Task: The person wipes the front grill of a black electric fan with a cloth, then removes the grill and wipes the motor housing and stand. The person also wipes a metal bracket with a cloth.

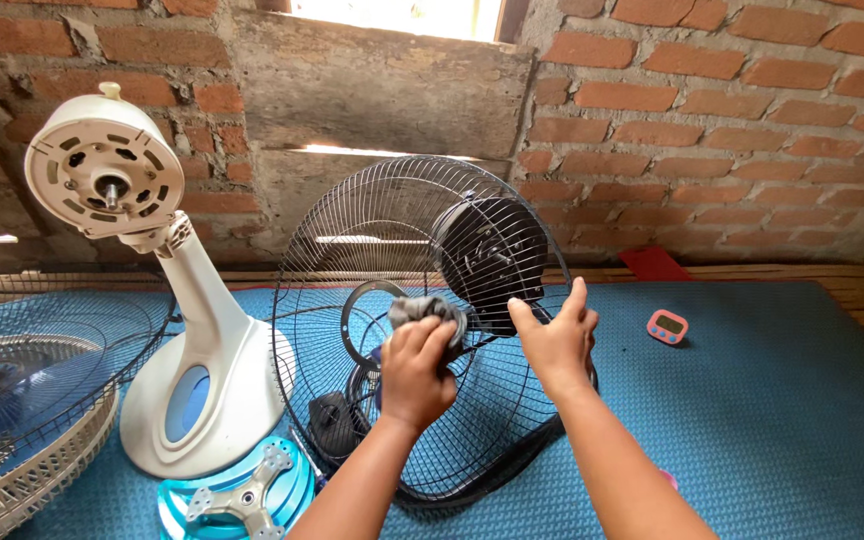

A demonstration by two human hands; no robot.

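Observation:
A black wire fan guard (382,215) stands on edge in the middle, over a blue mat. My left hand (414,372) is closed on a grey cloth (422,308) and presses it against the guard's wires near the centre ring. My right hand (557,335) grips the guard's right rim and holds it upright. A second black guard with a solid round centre (497,255) sits just behind the first one.
A white fan body with bare motor head (102,170) stands at left. Grey and black guards with a blue blade (12,400) lie far left. A light-blue base part (237,495) is at bottom. A small pink timer (667,326) lies right; brick wall behind.

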